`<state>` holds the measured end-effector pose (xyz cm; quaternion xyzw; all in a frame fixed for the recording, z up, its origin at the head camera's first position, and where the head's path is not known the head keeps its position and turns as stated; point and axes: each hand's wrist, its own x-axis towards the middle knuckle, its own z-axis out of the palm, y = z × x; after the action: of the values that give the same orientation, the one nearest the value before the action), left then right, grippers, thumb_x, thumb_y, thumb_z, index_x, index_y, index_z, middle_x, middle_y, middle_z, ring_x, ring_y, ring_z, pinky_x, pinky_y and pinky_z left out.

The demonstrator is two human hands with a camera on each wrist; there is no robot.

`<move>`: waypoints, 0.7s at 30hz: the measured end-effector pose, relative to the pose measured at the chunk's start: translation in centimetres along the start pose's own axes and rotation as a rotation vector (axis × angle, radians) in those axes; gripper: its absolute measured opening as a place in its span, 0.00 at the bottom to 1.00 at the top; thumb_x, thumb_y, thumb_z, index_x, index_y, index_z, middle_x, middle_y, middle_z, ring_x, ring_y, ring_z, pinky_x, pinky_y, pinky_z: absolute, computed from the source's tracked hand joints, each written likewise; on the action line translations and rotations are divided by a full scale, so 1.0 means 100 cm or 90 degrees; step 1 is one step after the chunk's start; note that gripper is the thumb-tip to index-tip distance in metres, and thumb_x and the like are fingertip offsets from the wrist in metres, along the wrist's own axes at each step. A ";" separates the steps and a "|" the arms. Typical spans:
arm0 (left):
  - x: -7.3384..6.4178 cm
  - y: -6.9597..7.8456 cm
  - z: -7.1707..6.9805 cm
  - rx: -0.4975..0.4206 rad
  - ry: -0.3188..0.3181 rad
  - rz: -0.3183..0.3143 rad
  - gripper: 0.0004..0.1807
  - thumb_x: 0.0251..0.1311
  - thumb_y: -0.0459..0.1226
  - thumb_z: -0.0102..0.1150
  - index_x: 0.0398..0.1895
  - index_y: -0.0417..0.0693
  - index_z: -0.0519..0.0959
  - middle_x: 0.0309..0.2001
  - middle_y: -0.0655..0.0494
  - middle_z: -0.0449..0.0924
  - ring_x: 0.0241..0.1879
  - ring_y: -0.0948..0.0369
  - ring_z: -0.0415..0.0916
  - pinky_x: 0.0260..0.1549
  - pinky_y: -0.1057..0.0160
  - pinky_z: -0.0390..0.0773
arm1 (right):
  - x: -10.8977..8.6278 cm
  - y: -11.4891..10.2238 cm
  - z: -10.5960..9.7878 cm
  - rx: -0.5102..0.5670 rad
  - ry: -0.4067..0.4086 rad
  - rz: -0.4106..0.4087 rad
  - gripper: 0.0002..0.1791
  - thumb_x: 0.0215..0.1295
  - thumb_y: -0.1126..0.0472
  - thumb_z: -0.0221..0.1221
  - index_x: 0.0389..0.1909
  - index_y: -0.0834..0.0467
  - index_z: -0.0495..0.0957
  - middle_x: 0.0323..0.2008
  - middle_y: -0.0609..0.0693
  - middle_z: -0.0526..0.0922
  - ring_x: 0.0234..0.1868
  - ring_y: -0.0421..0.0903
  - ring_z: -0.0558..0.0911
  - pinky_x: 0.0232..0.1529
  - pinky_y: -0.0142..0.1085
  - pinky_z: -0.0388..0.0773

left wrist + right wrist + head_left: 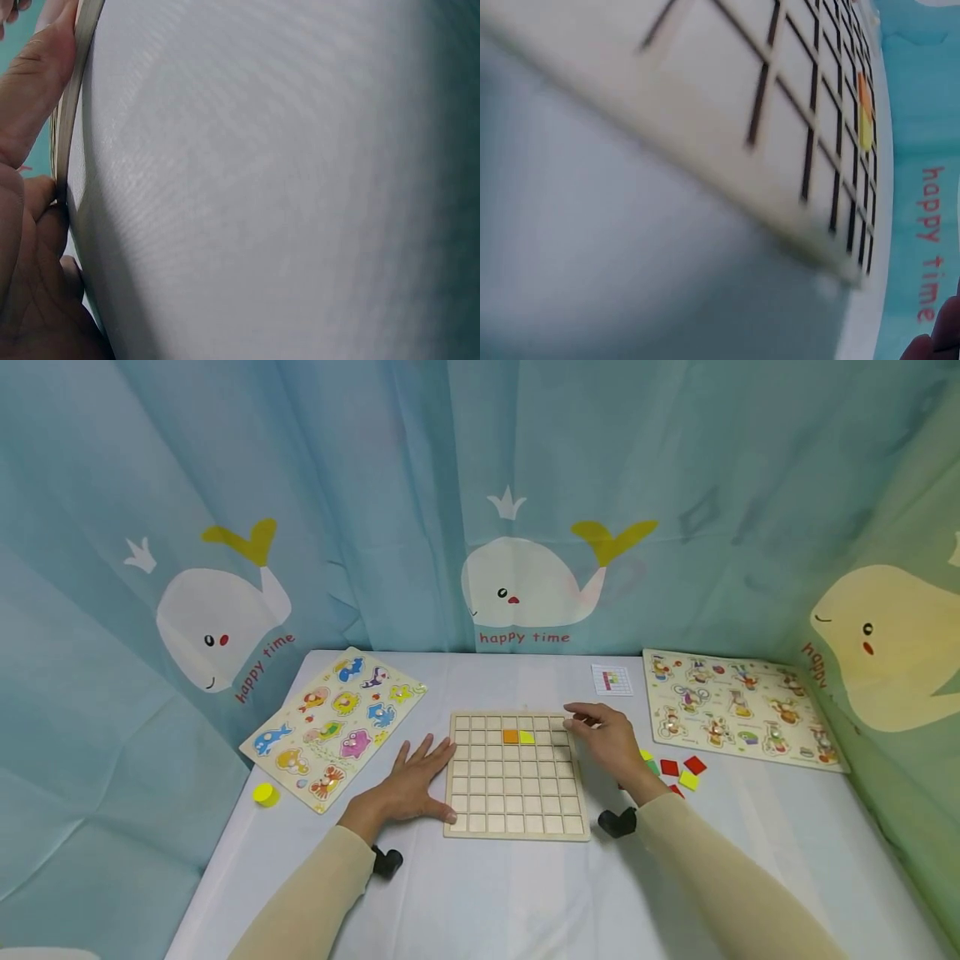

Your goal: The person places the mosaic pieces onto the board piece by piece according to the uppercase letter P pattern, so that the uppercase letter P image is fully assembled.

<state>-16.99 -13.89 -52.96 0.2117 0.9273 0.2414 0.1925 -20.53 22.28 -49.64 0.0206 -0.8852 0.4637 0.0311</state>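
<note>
A wooden grid board [517, 836] lies flat in front of me, ruled into square cells. In its upper part an orange tile [511, 737] and a yellow tile [527, 737] sit side by side. My left hand [408, 785] rests along the board's left edge with fingers spread; the left wrist view shows its thumb [37, 82] against the board's edge [71, 112]. At the upper right corner is my right hand [603, 743], thumb and forefinger extended over the edge, no tile visible between them. Only its dark fingertips [941, 334] enter the right wrist view.
Right of the board lie loose tiles, among them a red tile [695, 765], partly behind my right wrist. A small pattern card [612, 680] lies behind. Picture puzzles stand at left [345, 727] and right [738, 710]. A yellow round piece [266, 794] sits near the left edge.
</note>
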 end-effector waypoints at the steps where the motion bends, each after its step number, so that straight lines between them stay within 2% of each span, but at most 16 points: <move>1: 0.000 0.000 0.000 0.000 0.000 0.001 0.69 0.46 0.61 0.80 0.87 0.54 0.49 0.87 0.60 0.42 0.87 0.54 0.27 0.83 0.45 0.22 | -0.002 0.004 -0.003 -0.003 0.005 -0.002 0.19 0.74 0.60 0.65 0.62 0.58 0.85 0.50 0.59 0.85 0.49 0.51 0.78 0.46 0.35 0.76; 4: 0.000 0.000 0.000 0.000 0.001 0.000 0.69 0.47 0.62 0.80 0.87 0.54 0.49 0.87 0.60 0.42 0.87 0.54 0.27 0.83 0.45 0.22 | -0.007 0.014 -0.013 -0.015 0.011 -0.003 0.19 0.74 0.59 0.66 0.63 0.58 0.84 0.50 0.59 0.85 0.49 0.51 0.78 0.45 0.32 0.74; 12: 0.002 0.000 0.002 0.000 0.003 -0.009 0.69 0.47 0.61 0.80 0.87 0.55 0.49 0.87 0.60 0.42 0.87 0.55 0.27 0.83 0.45 0.22 | -0.025 0.036 -0.044 -0.057 0.016 0.032 0.21 0.75 0.56 0.65 0.64 0.58 0.83 0.51 0.59 0.84 0.49 0.49 0.77 0.43 0.27 0.75; 17: 0.002 0.001 0.002 0.001 0.002 -0.013 0.69 0.47 0.61 0.80 0.87 0.55 0.49 0.87 0.60 0.42 0.87 0.55 0.27 0.83 0.45 0.21 | -0.039 0.045 -0.060 -0.066 -0.014 0.048 0.22 0.76 0.56 0.64 0.66 0.58 0.82 0.54 0.60 0.84 0.51 0.51 0.78 0.41 0.26 0.77; 21: 0.001 0.002 0.001 0.003 0.000 -0.010 0.68 0.47 0.60 0.80 0.87 0.55 0.49 0.87 0.59 0.42 0.87 0.54 0.27 0.83 0.45 0.21 | -0.051 0.050 -0.070 -0.093 -0.054 0.039 0.23 0.76 0.56 0.63 0.67 0.59 0.81 0.59 0.62 0.83 0.56 0.55 0.79 0.46 0.33 0.77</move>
<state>-17.02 -13.65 -52.98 0.2044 0.9296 0.2377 0.1937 -15.54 30.95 -50.13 0.0109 -0.9174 0.3973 -0.0195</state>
